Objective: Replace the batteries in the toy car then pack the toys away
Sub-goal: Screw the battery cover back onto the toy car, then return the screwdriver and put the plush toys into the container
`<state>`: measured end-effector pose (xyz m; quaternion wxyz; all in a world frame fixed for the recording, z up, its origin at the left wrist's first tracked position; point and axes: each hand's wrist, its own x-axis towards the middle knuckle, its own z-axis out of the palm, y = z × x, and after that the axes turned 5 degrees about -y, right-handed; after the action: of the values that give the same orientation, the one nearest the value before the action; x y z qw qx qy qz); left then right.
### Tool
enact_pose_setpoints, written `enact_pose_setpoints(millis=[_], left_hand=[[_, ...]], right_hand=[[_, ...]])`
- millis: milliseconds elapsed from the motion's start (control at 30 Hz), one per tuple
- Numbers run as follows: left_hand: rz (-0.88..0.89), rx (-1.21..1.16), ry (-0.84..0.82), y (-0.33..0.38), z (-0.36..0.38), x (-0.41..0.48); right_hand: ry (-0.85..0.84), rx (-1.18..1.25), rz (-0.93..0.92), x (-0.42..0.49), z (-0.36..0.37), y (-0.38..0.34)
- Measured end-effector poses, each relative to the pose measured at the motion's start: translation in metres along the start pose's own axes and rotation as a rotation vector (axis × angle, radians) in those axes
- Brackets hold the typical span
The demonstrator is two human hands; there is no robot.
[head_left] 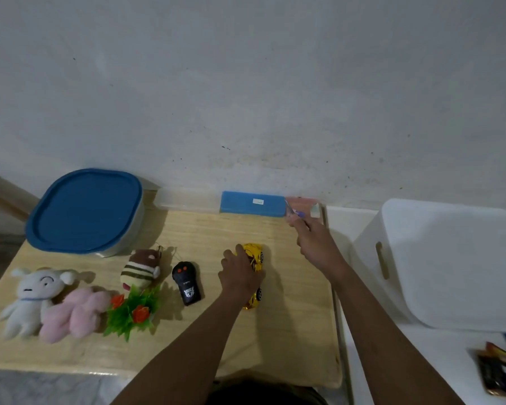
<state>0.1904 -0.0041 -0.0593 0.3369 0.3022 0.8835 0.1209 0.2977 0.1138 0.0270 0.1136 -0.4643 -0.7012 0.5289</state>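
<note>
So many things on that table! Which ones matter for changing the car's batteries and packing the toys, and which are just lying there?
Part of the job:
yellow toy car under the left hand
black remote
small tool in the right hand
white plush, pink plush, striped plush
blue-lidded container

Probably lying about:
plastic plant
blue box
white bin

Three plush toys (32, 299), one car (254, 255), one remote (186, 283)

2 bare forearms, no sleeves; dark garment (263, 393) below.
</note>
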Motion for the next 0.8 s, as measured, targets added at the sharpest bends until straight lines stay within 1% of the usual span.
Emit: enact_pose_setpoints(millis=[133, 333, 400, 533, 800], left_hand=[[0.026, 0.075, 0.074, 0.009, 0.011, 0.002], [0.013, 0.14, 0.091, 0.012, 0.017, 0.0], [-0.001, 0.162, 0.08, 0.011, 0.016, 0.0], [0.007, 0.121, -0.004, 0.012, 0.015, 0.002], [0.029, 0.105, 0.0, 0.006, 0.006, 0.002]], right_hand=[[0.005, 0.01, -0.004, 0.007, -0.002, 0.009], [-0.042, 0.017, -0.032, 0.006, -0.004, 0.009], [-0.053, 0.038, -0.018, 0.007, -0.003, 0.011], [-0.059, 0.038, 0.015, 0.01, -0.001, 0.013], [-0.096, -0.018, -0.014, 0.018, 0.009, 0.009]])
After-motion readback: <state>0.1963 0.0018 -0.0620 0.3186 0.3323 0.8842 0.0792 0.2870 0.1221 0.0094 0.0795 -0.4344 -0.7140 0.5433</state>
